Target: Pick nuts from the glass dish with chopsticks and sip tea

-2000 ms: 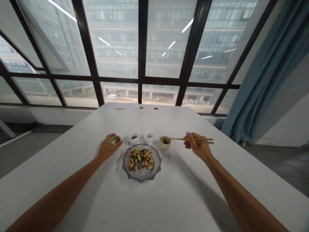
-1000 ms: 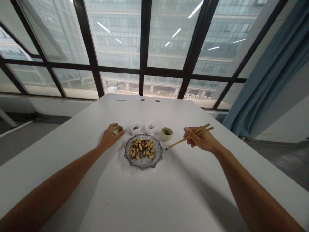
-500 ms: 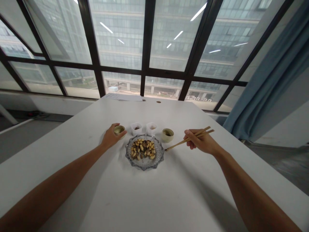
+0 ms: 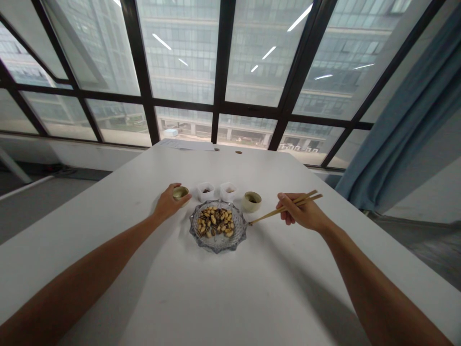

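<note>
My left hand (image 4: 170, 202) is curled round a small olive-green cup (image 4: 180, 193), left of the glass plate. In my right hand (image 4: 300, 211) is a pair of wooden chopsticks (image 4: 273, 212), tips pointing left and down beside the plate's right rim. A small dark bit shows at the tips, too small to name. The scalloped glass plate (image 4: 218, 246) carries a heap of nuts and striped seeds (image 4: 215, 222). A second olive-green cup (image 4: 251, 202), with something dark inside, stands between the plate and my right hand.
Two white dishes (image 4: 205, 192) stand behind the plate, with small contents I cannot make out. Papers (image 4: 187, 144) and two small brown discs (image 4: 238, 152) lie at the white table's far edge. Windows rise beyond it; a blue curtain (image 4: 392, 120) hangs at right.
The whole view has shifted slightly, so everything sits a little further right. Both hands keep their holds on the cup and the chopsticks, with no other clear change.
</note>
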The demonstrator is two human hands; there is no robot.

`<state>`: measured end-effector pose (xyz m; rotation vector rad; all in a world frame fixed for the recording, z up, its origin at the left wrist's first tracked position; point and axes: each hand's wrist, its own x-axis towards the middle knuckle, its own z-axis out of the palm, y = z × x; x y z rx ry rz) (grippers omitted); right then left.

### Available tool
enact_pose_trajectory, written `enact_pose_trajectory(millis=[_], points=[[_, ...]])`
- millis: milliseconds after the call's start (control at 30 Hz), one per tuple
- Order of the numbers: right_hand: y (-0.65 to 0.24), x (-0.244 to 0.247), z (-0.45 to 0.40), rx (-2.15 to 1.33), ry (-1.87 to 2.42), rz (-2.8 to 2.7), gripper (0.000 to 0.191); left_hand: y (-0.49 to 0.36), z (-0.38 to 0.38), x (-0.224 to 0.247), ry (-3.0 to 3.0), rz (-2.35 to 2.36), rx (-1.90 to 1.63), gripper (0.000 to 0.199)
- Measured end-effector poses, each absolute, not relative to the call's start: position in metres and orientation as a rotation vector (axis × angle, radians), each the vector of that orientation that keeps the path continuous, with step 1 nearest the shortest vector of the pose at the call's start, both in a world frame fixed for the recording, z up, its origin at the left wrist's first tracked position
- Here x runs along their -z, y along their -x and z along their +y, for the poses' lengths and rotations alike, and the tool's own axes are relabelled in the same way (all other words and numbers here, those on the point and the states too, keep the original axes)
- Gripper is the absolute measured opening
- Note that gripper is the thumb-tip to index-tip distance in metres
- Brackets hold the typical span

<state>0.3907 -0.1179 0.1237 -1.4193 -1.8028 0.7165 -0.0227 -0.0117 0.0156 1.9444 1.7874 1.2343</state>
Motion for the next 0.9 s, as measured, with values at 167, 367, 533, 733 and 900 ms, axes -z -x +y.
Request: enact_pose_trajectory(millis=[167, 367, 533, 733, 900], points=[[-0.390, -0.125, -0.117, -0.725, 1.407, -1.758, 0.072, 0.022, -0.011, -0.015, -1.944, 1.789, -1.233, 0.069], [-0.393, -0.134, -0.121, -0.693, 1.355, -1.673, 0.069, 0.022, -0.011, -0.014, -1.954, 1.786, -1.233, 0.067], [-0.395, -0.134, -0.117, -0.406, 1.238, -1.440, 0.066, 0.023, -0.010, -0.012, -1.969, 1.773, -1.237, 0.067], [-0.402, -0.119, -0.103, -0.383, 1.407, -1.639, 0.066, 0.022, -0.011, -0.013, -1.968, 1.766, -1.225, 0.068], [-0.403, -0.124, -0.109, -0.345, 1.419, -1.620, 0.064, 0.020, -0.012, -0.014, -1.972, 1.762, -1.241, 0.065]])
